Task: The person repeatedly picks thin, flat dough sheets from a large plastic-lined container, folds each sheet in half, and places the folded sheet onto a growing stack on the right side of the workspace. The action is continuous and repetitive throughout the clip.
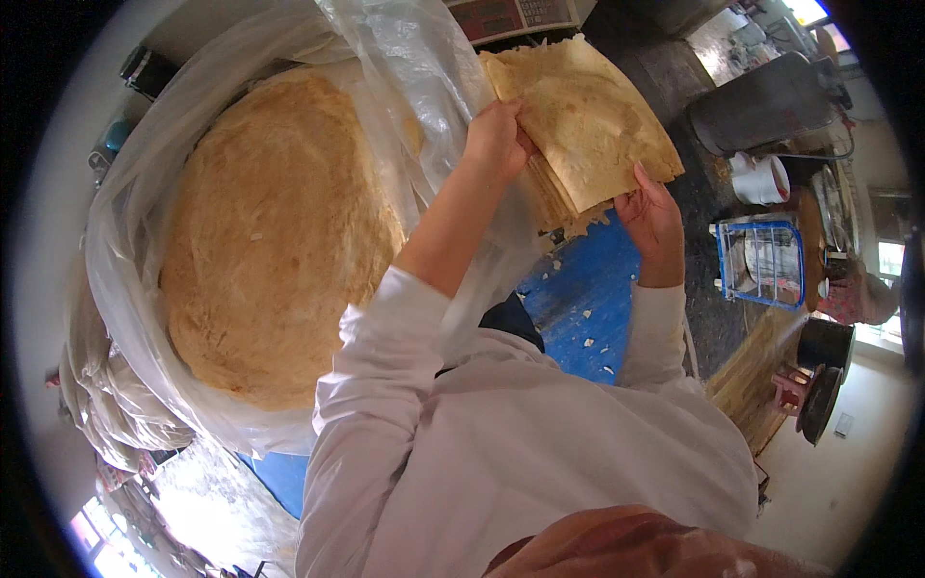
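A stack of folded, thin tan flatbread sheets [585, 119] is held between both hands at the upper middle. My left hand [498, 141] grips its left edge, the fingers partly hidden by the stack. At the lower right corner, my right hand [650, 206] holds the stack with the thumb on top and the fingers underneath. To the left, a large round pile of the same tan flatbread [278, 246] lies inside clear plastic sheeting [426, 65], which partly covers its right side. A small pale flake rests on the pile.
A scale with a keypad [498, 18] stands beyond the stack. Below the hands is a blue surface [585, 296] with scattered crumbs. Farther right are a grey cylinder [766, 101], a white bucket [759, 179], a blue metal frame [760, 264] and a dark pot [824, 343].
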Motion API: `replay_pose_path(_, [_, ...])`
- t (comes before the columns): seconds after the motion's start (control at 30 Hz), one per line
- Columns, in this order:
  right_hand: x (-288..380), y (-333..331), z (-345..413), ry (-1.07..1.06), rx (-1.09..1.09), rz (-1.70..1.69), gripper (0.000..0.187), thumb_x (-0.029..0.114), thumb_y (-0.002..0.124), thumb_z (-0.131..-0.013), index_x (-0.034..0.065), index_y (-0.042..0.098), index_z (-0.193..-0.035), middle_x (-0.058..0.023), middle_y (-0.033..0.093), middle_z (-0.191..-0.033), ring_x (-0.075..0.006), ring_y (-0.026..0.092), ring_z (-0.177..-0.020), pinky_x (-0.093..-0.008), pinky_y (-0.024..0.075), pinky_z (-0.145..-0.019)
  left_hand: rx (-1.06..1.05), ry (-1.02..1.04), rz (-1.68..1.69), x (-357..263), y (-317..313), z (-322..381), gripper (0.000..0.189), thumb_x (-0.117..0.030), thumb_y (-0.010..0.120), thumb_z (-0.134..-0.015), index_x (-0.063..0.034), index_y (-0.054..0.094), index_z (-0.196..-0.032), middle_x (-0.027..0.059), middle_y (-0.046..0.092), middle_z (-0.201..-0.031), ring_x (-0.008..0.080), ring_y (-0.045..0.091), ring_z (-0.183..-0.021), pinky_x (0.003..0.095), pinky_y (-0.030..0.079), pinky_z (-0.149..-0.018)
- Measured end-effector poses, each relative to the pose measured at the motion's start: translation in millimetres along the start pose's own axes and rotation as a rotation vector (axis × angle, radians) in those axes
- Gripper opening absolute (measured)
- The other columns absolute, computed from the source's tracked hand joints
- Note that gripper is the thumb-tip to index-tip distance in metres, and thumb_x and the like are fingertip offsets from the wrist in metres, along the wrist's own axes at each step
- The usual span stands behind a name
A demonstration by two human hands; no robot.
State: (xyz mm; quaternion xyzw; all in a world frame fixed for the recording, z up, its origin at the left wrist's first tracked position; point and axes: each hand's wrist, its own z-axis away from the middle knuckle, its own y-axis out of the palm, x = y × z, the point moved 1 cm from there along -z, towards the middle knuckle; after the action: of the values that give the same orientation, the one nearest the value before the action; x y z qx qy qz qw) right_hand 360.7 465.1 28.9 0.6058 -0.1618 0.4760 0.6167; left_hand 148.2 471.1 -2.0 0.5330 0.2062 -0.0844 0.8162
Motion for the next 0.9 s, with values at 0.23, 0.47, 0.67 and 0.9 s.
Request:
replay_pose_path(0.23, [-1, -24, 2, -0.2, 0.022, 0.429, 0.047, 0.011, 0.056, -0.098, -0.0014, 0.04, -0.14, -0.0156, 0.052, -0.135, -0.0238, 0.053, -0.124, -0.0366, 0.0459, -0.103, 0.255, 0.801, -1.398, 38, 15, 37, 0.059, -0.035, 0.051, -0.095, 0.0007, 0.042, -0.141, 0.0269, 0.037, -0.146, 0.0417, 0.028, -0.14, 0.0544, 0.018, -0.116])
replay_pose_path(0.47, [4, -55, -3, -0.907, -0.495, 1.38, 0.044, 0.023, 0.051, -0.101, 0.0053, 0.045, -0.14, -0.0168, 0.049, -0.142, -0.0385, 0.049, -0.127, -0.0472, 0.0388, -0.107, 0.249, 0.908, -2.098, 75, 11, 59, 0.068, -0.055, 0.041, -0.095, -0.0125, 0.04, -0.148, 0.0201, 0.024, -0.158, 0.0403, 0.014, -0.148, 0.0561, 0.004, -0.118])
replay_pose_path(0.67, [17, -61, -20, -0.684, -0.053, 1.882, 0.042, 0.027, 0.043, -0.103, 0.0074, 0.048, -0.139, -0.0158, 0.054, -0.139, -0.0417, 0.047, -0.129, -0.0505, 0.0364, -0.107, 0.157, 1.111, -2.051, 77, 11, 59, 0.061, -0.051, 0.049, -0.093, -0.0129, 0.052, -0.14, 0.017, 0.036, -0.152, 0.0409, 0.025, -0.144, 0.0605, 0.013, -0.115])
replay_pose_path(0.9, [-3, 22, 23, -1.111, 0.053, 1.46, 0.027, 0.01, 0.052, -0.099, 0.0027, 0.062, -0.123, -0.0162, 0.062, -0.128, -0.0308, 0.051, -0.129, -0.0483, 0.0413, -0.106, 0.523, 1.13, -1.544, -14, -62, 125, 0.036, -0.02, 0.067, -0.083, -0.0075, 0.065, -0.116, 0.0149, 0.059, -0.126, 0.0335, 0.05, -0.126, 0.0434, 0.042, -0.103])
